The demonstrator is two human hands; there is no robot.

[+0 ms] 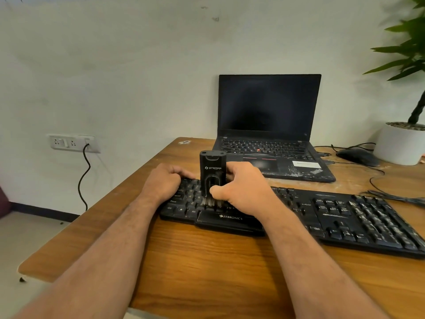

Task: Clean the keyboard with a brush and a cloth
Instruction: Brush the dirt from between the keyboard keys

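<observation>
The black plastic keyboard [299, 217] lay on the wooden tabletop [207, 261]; my right hand [243, 189] pinched the upright black brush [212, 178] over its left keys, left hand [163, 180] curled steadying. Brushing underway; the dusty right keys probably came next.

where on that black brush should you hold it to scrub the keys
Grip the brush low on its flat black body, just above the bristles, pinching from the right side as the right hand does. It stands upright, bristles down on the keyboard, so a low hold likely gives control.
</observation>
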